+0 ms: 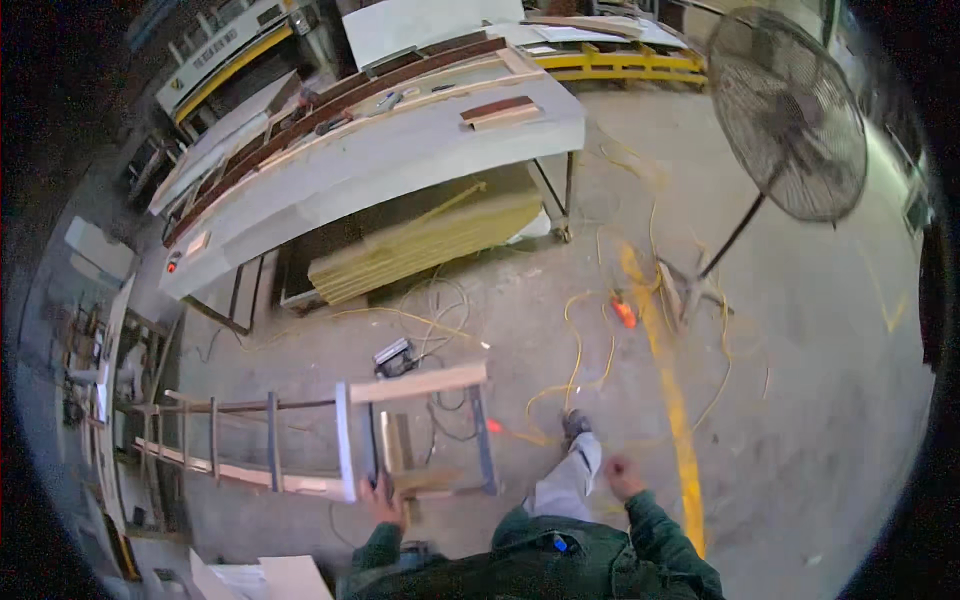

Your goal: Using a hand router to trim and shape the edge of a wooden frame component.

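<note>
fingers (pixel 381 492) on wooden frame (pixel 415 430)

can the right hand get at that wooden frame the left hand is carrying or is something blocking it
Probably yes. The right hand swings free and empty beside the person's leg, apart from the wooden frame that the left hand grips at its near edge. Only the leg lies between.

Open concrete floor (pixel 800 400) right of right hand (pixel 622 478): free passage. Ahead: tangled yellow cables (pixel 580 340), black pedestal fan (pixel 790 115). Left hand (pixel 383 500) hemmed by rectangular wooden frame (pixel 415 430); ladder-like wooden rack (pixel 230 435) just beside. Long grey workbench (pixel 400 150) blocks far side.
</note>
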Action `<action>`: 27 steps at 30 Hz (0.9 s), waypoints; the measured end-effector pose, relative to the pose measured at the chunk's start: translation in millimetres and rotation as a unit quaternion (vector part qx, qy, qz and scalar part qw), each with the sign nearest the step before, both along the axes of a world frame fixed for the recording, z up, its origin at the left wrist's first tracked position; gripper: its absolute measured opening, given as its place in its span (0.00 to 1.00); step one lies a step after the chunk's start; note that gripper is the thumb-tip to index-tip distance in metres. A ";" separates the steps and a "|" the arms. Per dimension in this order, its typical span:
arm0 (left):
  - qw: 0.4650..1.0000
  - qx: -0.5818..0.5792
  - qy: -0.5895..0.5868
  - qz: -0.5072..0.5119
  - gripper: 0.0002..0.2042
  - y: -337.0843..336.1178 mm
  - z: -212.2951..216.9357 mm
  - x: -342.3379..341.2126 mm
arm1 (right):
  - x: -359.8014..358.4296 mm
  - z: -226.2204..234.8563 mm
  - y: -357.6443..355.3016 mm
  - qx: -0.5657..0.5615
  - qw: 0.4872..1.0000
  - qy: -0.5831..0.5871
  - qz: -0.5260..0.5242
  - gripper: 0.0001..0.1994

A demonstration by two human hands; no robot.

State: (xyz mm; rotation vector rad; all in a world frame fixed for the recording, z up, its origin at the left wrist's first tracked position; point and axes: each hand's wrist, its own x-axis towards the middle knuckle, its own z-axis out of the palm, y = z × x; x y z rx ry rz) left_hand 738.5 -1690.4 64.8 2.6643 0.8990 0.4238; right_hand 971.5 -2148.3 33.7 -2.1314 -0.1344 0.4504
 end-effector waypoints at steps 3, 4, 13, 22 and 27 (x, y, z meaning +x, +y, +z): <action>0.996 -0.081 0.009 0.024 0.29 -1.1 6.8 -8.1 | 69.0 -37.2 15.9 -0.028 0.976 0.059 0.208 0.12; 0.995 -0.056 0.079 0.032 0.29 -8.6 31.3 -0.8 | 97.4 12.9 33.1 -0.097 0.954 0.033 0.283 0.13; 0.953 0.056 0.068 0.288 0.24 -45.8 54.7 159.3 | 364.7 40.7 95.3 -0.143 0.932 -0.062 0.328 0.12; 0.961 0.014 -0.149 0.232 0.25 48.6 116.0 470.7 | 621.9 171.3 357.1 0.096 0.932 -0.152 0.315 0.12; 0.974 0.045 -0.162 0.151 0.25 209.8 123.6 664.6 | 795.5 248.1 500.7 0.150 0.852 -0.421 0.272 0.09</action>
